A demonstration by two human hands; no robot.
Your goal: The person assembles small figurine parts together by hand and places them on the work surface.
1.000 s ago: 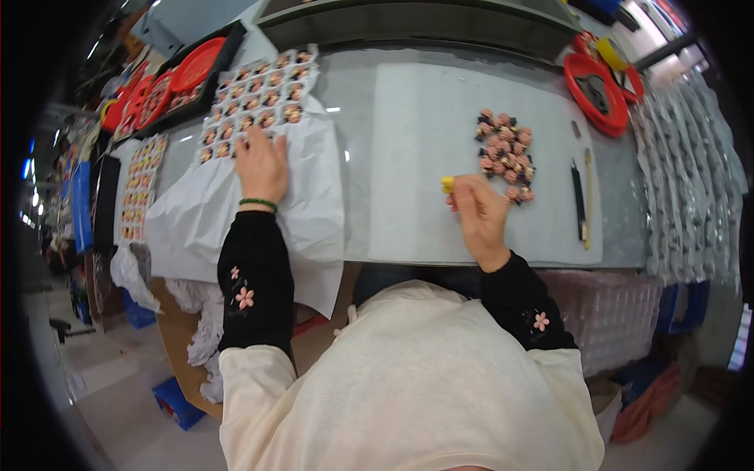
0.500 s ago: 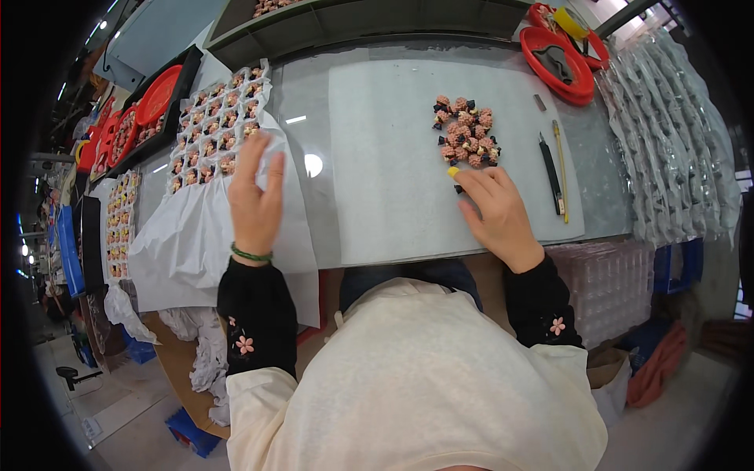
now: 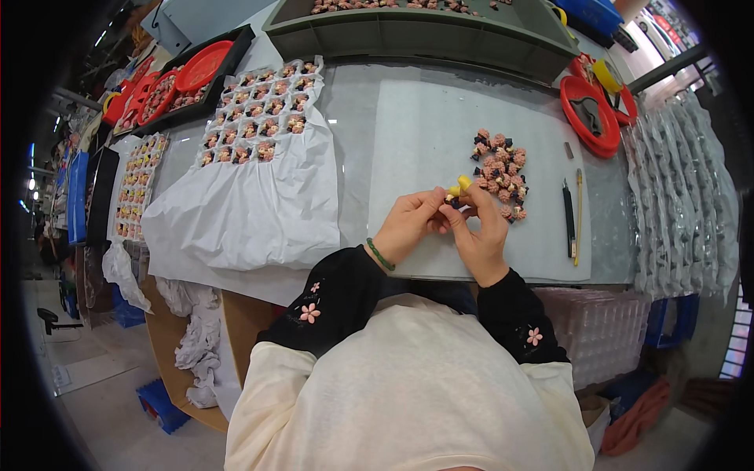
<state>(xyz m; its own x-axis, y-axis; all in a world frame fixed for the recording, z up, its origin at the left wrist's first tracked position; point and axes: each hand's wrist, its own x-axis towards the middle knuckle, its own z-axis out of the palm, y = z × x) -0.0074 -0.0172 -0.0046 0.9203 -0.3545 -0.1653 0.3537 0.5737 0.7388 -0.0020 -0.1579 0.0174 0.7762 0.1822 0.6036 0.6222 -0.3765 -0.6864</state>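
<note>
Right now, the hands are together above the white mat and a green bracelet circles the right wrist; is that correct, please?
Not quite: the head view shows the green bracelet around the wrist of the left hand, not the right hand. The rest stands.

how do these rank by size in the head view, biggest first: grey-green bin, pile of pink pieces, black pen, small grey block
1. Grey-green bin
2. Pile of pink pieces
3. Black pen, long but slim
4. Small grey block
</note>
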